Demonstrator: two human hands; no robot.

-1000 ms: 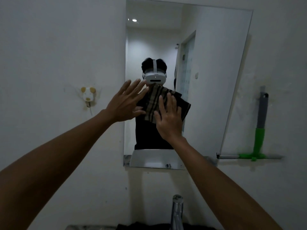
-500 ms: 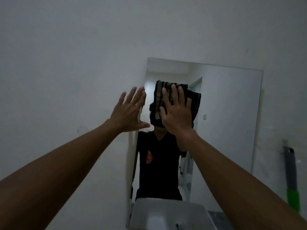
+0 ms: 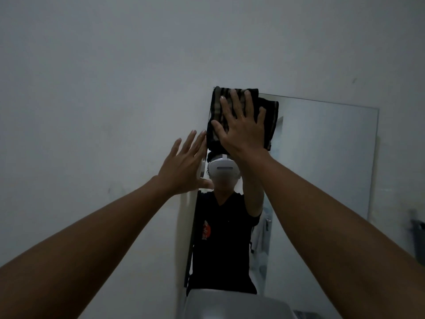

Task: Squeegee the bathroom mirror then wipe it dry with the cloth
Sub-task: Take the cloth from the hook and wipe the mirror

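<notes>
The bathroom mirror hangs on the white wall at centre right. A dark striped cloth lies flat against the mirror's top left corner. My right hand presses on the cloth with its fingers spread. My left hand is flat and open, fingers apart, on the wall at the mirror's left edge, just below and left of the cloth. The squeegee's grey handle shows at the far right edge, against the wall.
A white wall fills the left and top of the view. The mirror reflects a person in a dark shirt. A pale rounded shape sits at the bottom below the mirror.
My right hand has slid the cloth up the mirror to its top left corner. My left hand stayed beside the mirror's left edge. The view has tilted upward.
</notes>
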